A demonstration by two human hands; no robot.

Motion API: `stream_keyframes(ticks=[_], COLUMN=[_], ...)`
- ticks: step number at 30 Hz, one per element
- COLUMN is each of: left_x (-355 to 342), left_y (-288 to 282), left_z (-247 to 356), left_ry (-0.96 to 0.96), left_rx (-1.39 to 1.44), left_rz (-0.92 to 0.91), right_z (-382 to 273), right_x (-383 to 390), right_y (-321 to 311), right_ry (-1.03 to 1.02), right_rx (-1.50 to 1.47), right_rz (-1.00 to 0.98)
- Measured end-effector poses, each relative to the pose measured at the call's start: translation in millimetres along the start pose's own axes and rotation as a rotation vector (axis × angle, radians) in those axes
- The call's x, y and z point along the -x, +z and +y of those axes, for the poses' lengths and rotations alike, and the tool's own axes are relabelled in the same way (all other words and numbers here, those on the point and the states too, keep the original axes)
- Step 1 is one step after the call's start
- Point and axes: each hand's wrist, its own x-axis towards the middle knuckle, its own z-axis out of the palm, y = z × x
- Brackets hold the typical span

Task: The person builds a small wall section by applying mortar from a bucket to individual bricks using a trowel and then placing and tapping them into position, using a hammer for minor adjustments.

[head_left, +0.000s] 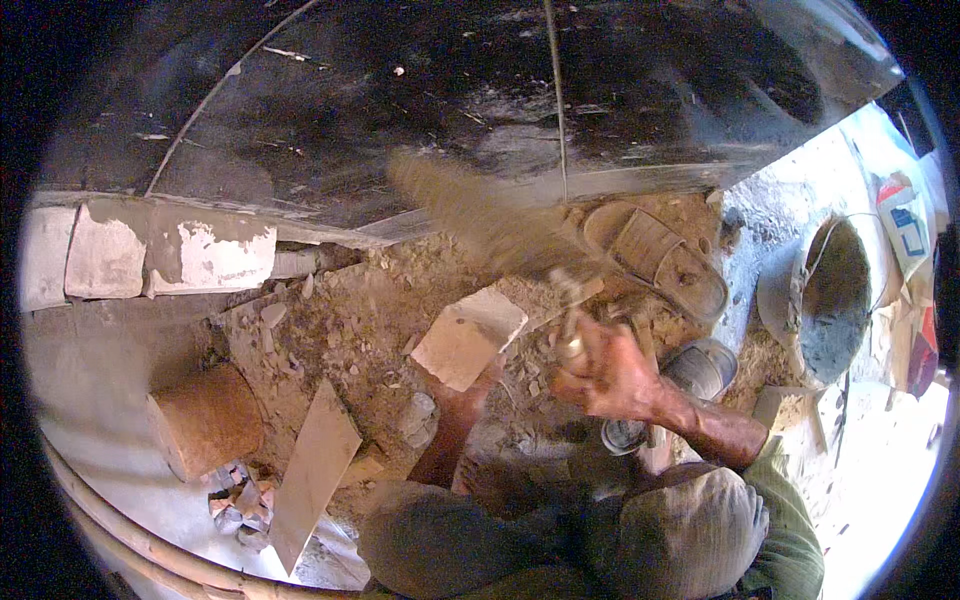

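Brick [467,343] over rubble [345,325], at left hand [474,393]; left grip hidden, cannot tell. Likely stiff, moderately heavy, chip-prone; best held by broad sides. Right hand [615,375] wrapped round trowel [490,215].

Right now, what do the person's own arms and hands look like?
The bare right hand has no glove, and no watch or band shows at its wrist. A green fabric sleeve covers that arm up to near the bare forearm. The left hand is mostly hidden; its forearm shows bare, with no sleeve visible.
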Motion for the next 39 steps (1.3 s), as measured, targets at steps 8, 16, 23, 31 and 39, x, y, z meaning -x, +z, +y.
stream_keyframes(ticks=[8, 16, 23, 31, 39], left_x=[-3, -6, 3, -13, -3], left_y=[5, -7, -12, -6, -2], left_z=[1, -14, -14, -2, -20], left_ry=[-0.188, 0.03, -0.2, -0.588, -0.121], left_rx=[0.225, -0.061, 0.279, 1.447, 0.346], left_rz=[-0.084, -0.106, -0.081, 0.037, -0.123], right_z=[115, 82, 32, 84, 41], right_x=[-4, -5, -22, -8, -3], right_y=[28, 28, 10, 31, 12], right_ry=[0.209, 0.024, -0.154, -0.125, 0.016], right_rx=[0.329, 0.231, 0.181, 0.485, 0.159], right_rz=[0.019, 0.121, 0.15, 0.083, -0.361])
